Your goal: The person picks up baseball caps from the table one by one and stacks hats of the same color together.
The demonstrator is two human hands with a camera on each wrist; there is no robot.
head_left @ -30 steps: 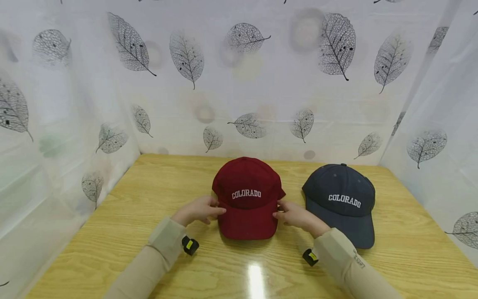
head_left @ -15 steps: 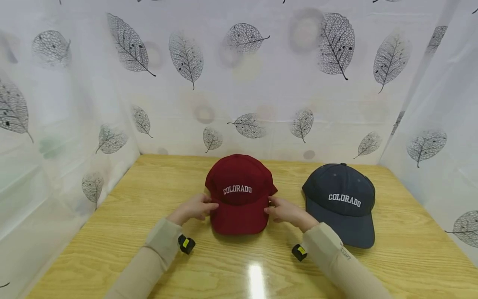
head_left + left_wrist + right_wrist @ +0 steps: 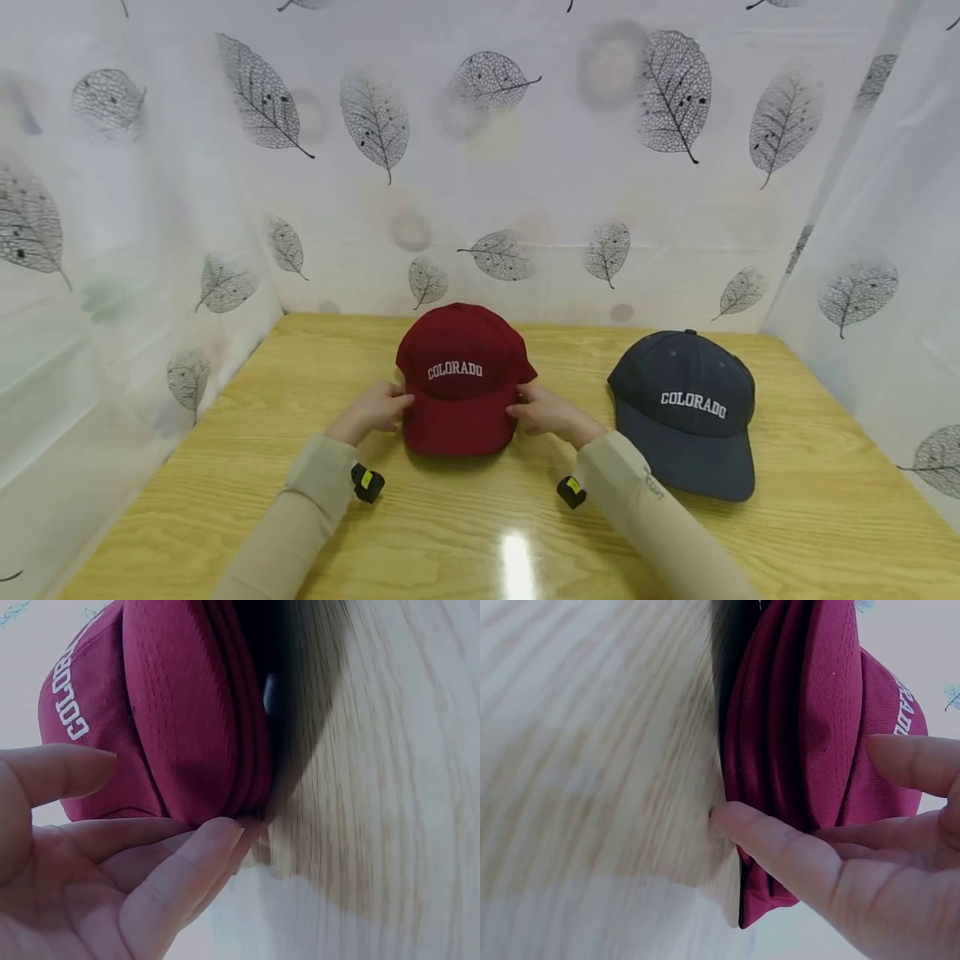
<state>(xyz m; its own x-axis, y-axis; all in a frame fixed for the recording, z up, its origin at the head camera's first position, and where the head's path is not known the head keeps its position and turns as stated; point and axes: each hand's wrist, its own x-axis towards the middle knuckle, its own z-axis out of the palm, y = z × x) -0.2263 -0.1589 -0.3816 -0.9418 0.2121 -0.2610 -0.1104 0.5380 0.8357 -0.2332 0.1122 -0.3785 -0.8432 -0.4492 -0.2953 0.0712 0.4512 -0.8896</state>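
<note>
Several maroon baseball caps are nested in a stack, their layered brims showing in both wrist views. White COLORADO lettering runs across the top crown. At the brim's left side, my left hand grips the stack, with the thumb by the upper side and the other fingers low along the edge. My right hand holds the opposite side the same way, one finger reaching down close to the tabletop. The lower brims are hidden in the head view.
A navy baseball cap with the same lettering sits at the right, brim toward me, near my right forearm. The wooden table is bordered by a leaf-print curtain at the back and both sides.
The stack of maroon caps has moved left and slightly toward the back, both hands travelling along with it. The navy cap stays where it was.
</note>
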